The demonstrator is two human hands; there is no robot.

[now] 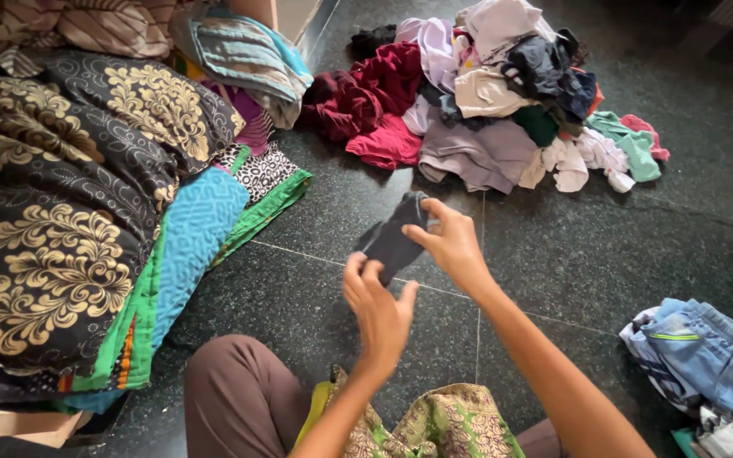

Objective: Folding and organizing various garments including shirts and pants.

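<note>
Covering the left side, a dark quilt with gold flowers (61, 220) lies over a blue and green blanket (197, 229) on the dark stone floor (604, 246). A heap of mixed clothes (485, 93) sits further away, and a folded light blue garment (697, 348) is near the right edge. Between both hands, above the floor, is a small dark cloth (390, 237) — the right hand (450, 242) pinches its upper end with closed fingers, the left hand (377, 307) grips its lower end, fingers curled.

Both hands, left hand (377, 307) and right hand (447, 240), grip a small dark garment (392, 237) (folded over) above the dark floor (621, 246).
</note>
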